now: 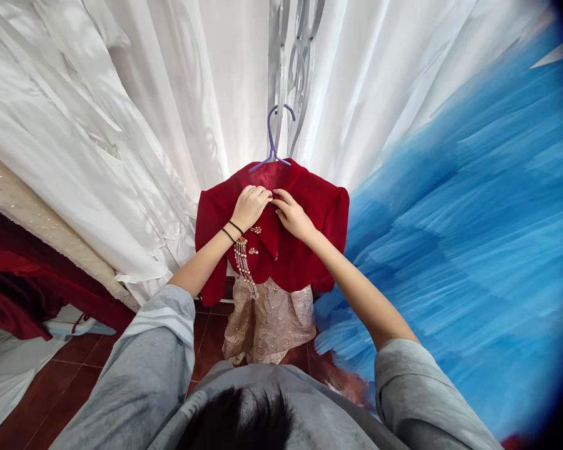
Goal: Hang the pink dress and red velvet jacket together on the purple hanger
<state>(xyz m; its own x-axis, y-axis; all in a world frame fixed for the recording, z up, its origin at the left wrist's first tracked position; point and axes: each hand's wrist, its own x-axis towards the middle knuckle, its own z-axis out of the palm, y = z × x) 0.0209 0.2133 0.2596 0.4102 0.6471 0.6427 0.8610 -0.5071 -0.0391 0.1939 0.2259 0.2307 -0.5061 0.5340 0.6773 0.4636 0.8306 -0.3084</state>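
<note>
A short red velvet jacket (328,219) hangs from a purple hanger (273,134), with a pinkish-gold patterned garment (279,319) below it. Just under the collar, my left hand (252,207) pinches the jacket's front edge, its fingers closed. Close against it, fingertips nearly meeting, my right hand (292,215) pinches the other side of the front opening. The bit of closure between the fingertips is too small to make out. Gold flower-shaped fasteners (253,251) and a beaded tassel ornament (243,262) show on the front below my left wrist.
A grey scrolled metal stand (300,69) carries the hanger. White drapery (169,94) spreads behind and to the left. Blue tulle (460,237) fills the right side. More garments, including dark red cloth (32,275), lie at the left above a brown tiled floor (70,387).
</note>
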